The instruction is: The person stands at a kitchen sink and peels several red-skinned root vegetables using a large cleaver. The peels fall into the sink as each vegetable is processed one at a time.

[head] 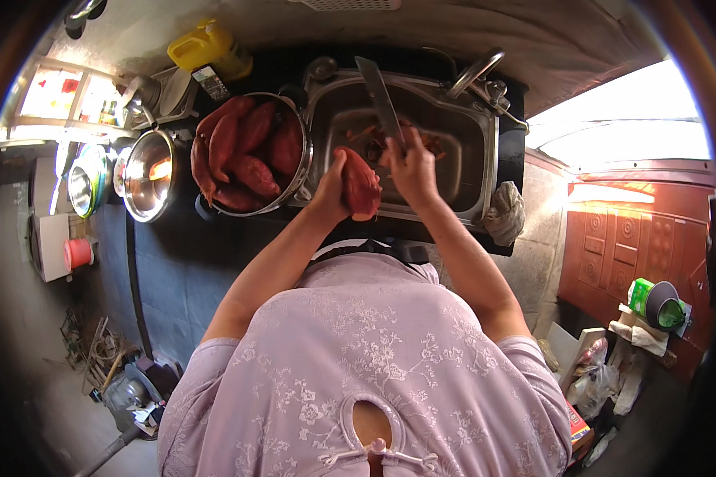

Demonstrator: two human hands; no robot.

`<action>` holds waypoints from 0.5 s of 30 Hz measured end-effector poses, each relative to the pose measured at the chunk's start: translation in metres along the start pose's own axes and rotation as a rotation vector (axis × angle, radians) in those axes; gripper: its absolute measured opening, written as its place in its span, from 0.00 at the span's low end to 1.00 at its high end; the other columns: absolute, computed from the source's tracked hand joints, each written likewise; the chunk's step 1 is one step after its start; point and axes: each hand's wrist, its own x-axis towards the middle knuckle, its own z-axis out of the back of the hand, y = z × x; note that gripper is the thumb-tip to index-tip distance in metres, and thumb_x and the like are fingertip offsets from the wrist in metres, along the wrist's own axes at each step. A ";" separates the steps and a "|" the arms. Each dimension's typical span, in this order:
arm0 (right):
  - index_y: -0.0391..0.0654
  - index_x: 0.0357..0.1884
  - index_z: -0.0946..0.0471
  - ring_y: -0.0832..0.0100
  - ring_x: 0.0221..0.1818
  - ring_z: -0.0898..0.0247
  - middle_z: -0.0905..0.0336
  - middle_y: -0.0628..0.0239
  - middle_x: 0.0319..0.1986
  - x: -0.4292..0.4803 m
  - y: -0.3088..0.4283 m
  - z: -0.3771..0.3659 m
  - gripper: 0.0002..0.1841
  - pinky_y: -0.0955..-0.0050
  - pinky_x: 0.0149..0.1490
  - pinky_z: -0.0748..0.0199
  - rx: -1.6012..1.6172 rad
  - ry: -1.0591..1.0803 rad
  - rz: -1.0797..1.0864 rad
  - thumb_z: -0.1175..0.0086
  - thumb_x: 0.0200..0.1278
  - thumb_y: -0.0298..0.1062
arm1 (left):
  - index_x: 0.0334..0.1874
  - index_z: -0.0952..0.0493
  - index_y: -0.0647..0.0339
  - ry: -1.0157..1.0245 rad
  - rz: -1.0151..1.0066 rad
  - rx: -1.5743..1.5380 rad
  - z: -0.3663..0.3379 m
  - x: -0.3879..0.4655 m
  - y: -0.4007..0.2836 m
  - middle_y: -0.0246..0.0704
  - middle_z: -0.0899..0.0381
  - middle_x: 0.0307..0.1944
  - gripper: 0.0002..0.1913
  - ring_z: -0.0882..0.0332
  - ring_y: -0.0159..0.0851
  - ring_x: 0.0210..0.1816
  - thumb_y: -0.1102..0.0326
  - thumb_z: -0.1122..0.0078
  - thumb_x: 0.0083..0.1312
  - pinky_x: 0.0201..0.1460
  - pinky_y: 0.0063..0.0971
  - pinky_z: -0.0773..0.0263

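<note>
My left hand (332, 189) grips a red-skinned sweet potato (360, 185) over the near left side of a stainless steel sink (453, 179). A pale cut patch shows at the sweet potato's lower end. My right hand (414, 170) is closed around a large kitchen knife (379, 95), its broad blade pointing up and away over the basin. The knife is apart from the sweet potato. Reddish and orange trimmings (432, 146) lie in the bottom of the sink. Left of the sink, a metal pot (306, 155) is heaped with several sweet potatoes (253, 134).
A curved faucet (476, 74) rises at the sink's back right, and a crumpled cloth or bag (506, 213) sits by its right corner. Behind the pot are a phone (211, 82) and a yellow jug (206, 47). Further left stands a shiny metal bowl (149, 176).
</note>
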 end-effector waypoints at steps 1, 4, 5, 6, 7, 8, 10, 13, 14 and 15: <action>0.43 0.47 0.29 0.59 0.28 0.19 0.17 0.58 0.29 -0.001 -0.002 0.012 0.10 0.65 0.34 0.24 -0.105 -0.050 0.064 0.47 0.69 0.34 | 0.56 0.30 0.60 -0.061 -0.012 -0.026 -0.004 -0.001 -0.003 0.44 0.21 0.46 0.23 0.21 0.49 0.46 0.46 0.61 0.76 0.52 0.45 0.24; 0.49 0.51 0.33 0.50 0.34 0.20 0.18 0.56 0.30 -0.018 -0.021 0.032 0.17 0.54 0.37 0.25 -0.358 0.141 0.058 0.45 0.60 0.30 | 0.47 0.26 0.63 0.713 -0.198 0.102 0.020 0.030 -0.026 0.43 0.21 0.38 0.26 0.21 0.50 0.40 0.45 0.65 0.76 0.49 0.43 0.24; 0.51 0.52 0.34 0.48 0.35 0.20 0.18 0.55 0.29 -0.029 -0.020 0.036 0.19 0.49 0.38 0.25 -0.468 0.233 0.030 0.46 0.57 0.29 | 0.42 0.24 0.63 0.279 -0.203 -0.028 0.027 0.032 -0.021 0.42 0.21 0.33 0.27 0.21 0.48 0.36 0.44 0.66 0.76 0.45 0.42 0.24; 0.51 0.52 0.34 0.50 0.34 0.20 0.19 0.56 0.28 -0.039 -0.009 0.040 0.21 0.51 0.38 0.25 -0.493 0.277 0.090 0.46 0.55 0.28 | 0.38 0.23 0.64 -0.151 -0.223 -0.139 0.006 0.024 -0.020 0.41 0.21 0.28 0.30 0.21 0.46 0.33 0.43 0.67 0.76 0.42 0.40 0.23; 0.52 0.51 0.33 0.52 0.34 0.20 0.19 0.58 0.27 -0.048 0.006 0.041 0.22 0.52 0.37 0.24 -0.510 0.330 0.158 0.45 0.53 0.27 | 0.36 0.23 0.63 0.031 -0.247 -0.032 0.013 0.024 -0.021 0.40 0.21 0.27 0.29 0.21 0.44 0.31 0.43 0.66 0.76 0.39 0.39 0.24; 0.50 0.50 0.32 0.55 0.32 0.19 0.19 0.61 0.26 -0.053 0.010 0.034 0.22 0.55 0.37 0.24 -0.513 0.294 0.293 0.45 0.50 0.26 | 0.35 0.23 0.62 0.213 -0.270 0.078 0.023 0.027 -0.024 0.40 0.22 0.26 0.29 0.21 0.43 0.30 0.43 0.65 0.76 0.37 0.38 0.24; 0.44 0.47 0.30 0.57 0.30 0.21 0.20 0.62 0.24 -0.058 0.019 0.025 0.17 0.59 0.35 0.24 -0.503 0.274 0.398 0.48 0.53 0.24 | 0.33 0.22 0.62 0.221 -0.315 0.263 0.022 0.022 -0.022 0.38 0.21 0.25 0.30 0.22 0.40 0.28 0.41 0.62 0.75 0.31 0.32 0.25; 0.41 0.45 0.30 0.59 0.28 0.22 0.21 0.62 0.24 -0.057 0.021 0.018 0.13 0.62 0.34 0.24 -0.515 0.247 0.465 0.50 0.57 0.24 | 0.34 0.23 0.57 0.228 -0.324 0.271 -0.001 0.003 -0.020 0.35 0.22 0.27 0.26 0.22 0.36 0.30 0.41 0.61 0.75 0.36 0.30 0.26; 0.41 0.45 0.30 0.60 0.28 0.22 0.21 0.62 0.24 -0.056 0.022 0.018 0.12 0.62 0.33 0.25 -0.523 0.235 0.482 0.50 0.57 0.25 | 0.35 0.23 0.57 0.161 -0.300 0.272 -0.005 0.001 -0.019 0.34 0.22 0.27 0.26 0.23 0.34 0.30 0.40 0.60 0.74 0.36 0.29 0.26; 0.41 0.44 0.31 0.60 0.28 0.22 0.21 0.62 0.24 -0.055 0.022 0.018 0.11 0.62 0.33 0.25 -0.516 0.238 0.491 0.50 0.58 0.25 | 0.35 0.23 0.57 -0.008 -0.242 0.270 0.002 0.004 -0.018 0.33 0.21 0.28 0.27 0.23 0.33 0.30 0.38 0.59 0.73 0.36 0.29 0.26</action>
